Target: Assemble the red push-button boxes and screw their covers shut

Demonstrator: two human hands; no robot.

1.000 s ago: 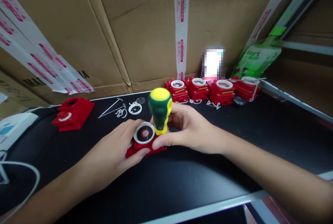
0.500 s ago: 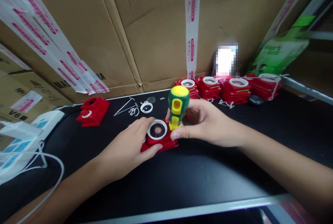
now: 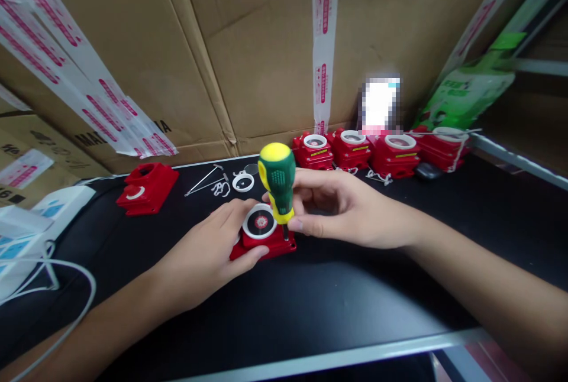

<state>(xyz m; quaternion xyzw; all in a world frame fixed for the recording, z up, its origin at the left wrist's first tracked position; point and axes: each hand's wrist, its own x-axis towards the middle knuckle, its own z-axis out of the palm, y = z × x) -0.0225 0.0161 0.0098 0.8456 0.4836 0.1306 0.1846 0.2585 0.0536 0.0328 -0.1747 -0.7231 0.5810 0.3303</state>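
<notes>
While the red box (image 3: 262,239) lay on the black table (image 3: 310,305), the left hand (image 3: 208,255) clasped its near-left side and the right hand (image 3: 337,210) gripped the screwdriver (image 3: 277,182) upright (tip down) at its right corner.

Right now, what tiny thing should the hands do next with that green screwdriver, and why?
Probably keep turning the screwdriver while pressing straight down. Its tip stands upright on the near right corner of the red box, the right hand grips the handle, and the left hand steadies the box on the black table, so a screw there seems to be the thing being worked on.
</notes>
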